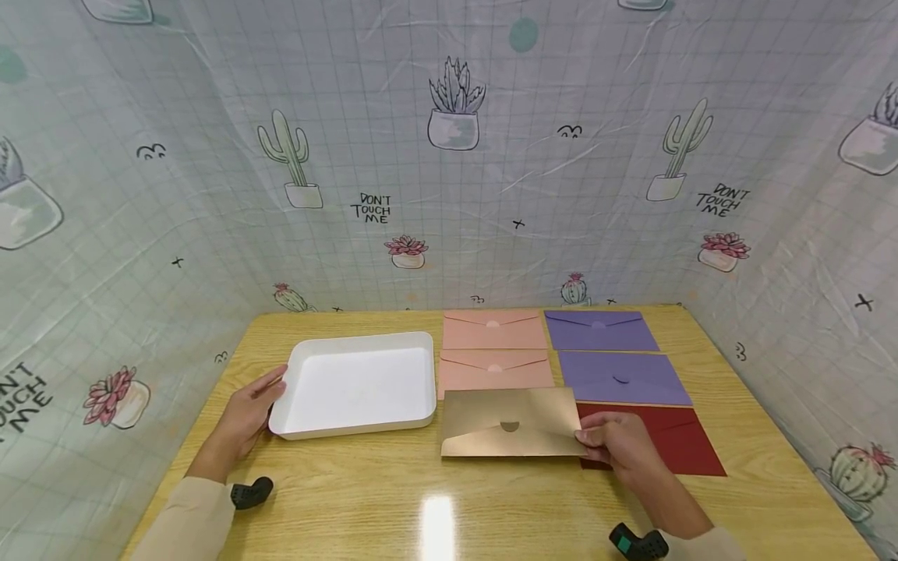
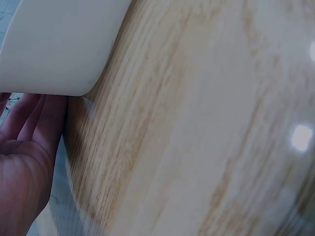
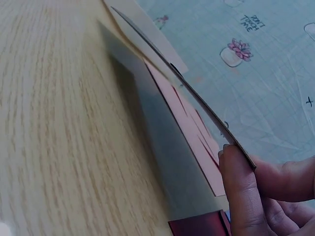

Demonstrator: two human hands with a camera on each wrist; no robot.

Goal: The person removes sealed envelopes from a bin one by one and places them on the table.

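A shallow white tray (image 1: 361, 389) lies on the left of the table. My left hand (image 1: 249, 409) rests against its left side with mostly straight fingers (image 2: 47, 115); in the left wrist view the tray's wall (image 2: 54, 44) hides the fingertips. My right hand (image 1: 620, 444) pinches a gold envelope (image 1: 491, 421) by its right end, between thumb and fingers. In the right wrist view this envelope (image 3: 197, 105) shows edge-on, raised above the table with its shadow beneath. Under and beside the right hand lies a dark red envelope (image 1: 677, 440), partly covered.
Behind the gold envelope lie two pink envelopes (image 1: 494, 335), one behind the other. Two purple envelopes (image 1: 624, 378) lie to their right. The wooden table (image 1: 337, 499) meets a patterned cloth (image 1: 491, 195) at the back and sides.
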